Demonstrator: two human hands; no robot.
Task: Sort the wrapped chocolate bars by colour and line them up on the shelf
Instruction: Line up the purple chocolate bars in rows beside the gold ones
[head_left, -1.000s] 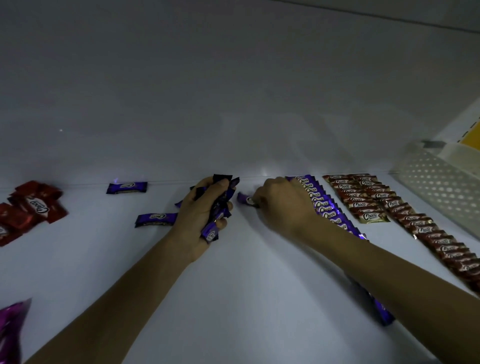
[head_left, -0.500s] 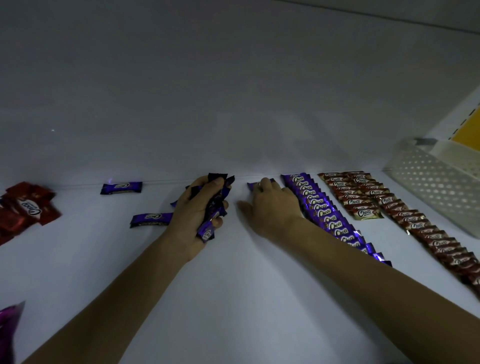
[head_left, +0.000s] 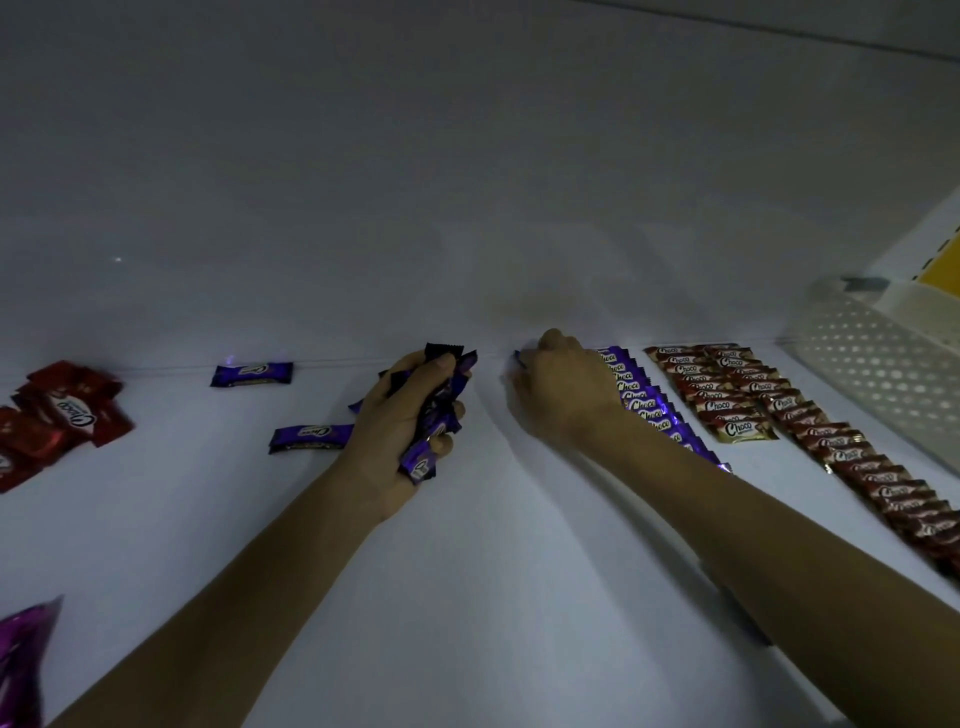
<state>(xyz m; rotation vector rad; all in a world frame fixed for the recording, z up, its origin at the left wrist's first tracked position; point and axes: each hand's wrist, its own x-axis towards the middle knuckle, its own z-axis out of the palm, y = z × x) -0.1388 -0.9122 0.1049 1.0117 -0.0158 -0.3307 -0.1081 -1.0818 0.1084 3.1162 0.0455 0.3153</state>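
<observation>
Placing a purple bar (head_left: 521, 357) at the shelf's (head_left: 467, 597) back with your right hand (head_left: 563, 392), fingers curled on it; left hand (head_left: 410, 421) clamps a purple bunch (head_left: 436, 415). Next, feed another bar toward 3 o'clock.

One view only, head-worn, wide-angle. Looks forward and down onto a white shelf (head_left: 467, 597), back wall filling the upper half. Sits close, within arm's reach: both forearms enter from the bottom edge, left hand (head_left: 400, 421) and right hand (head_left: 563, 389) near mid-frame. Takes in bar rows (head_left: 841, 447) at right, a perforated basket (head_left: 883, 374) at far right, red wrappers (head_left: 57, 415) at left edge. Edges bowed by the lens.
</observation>
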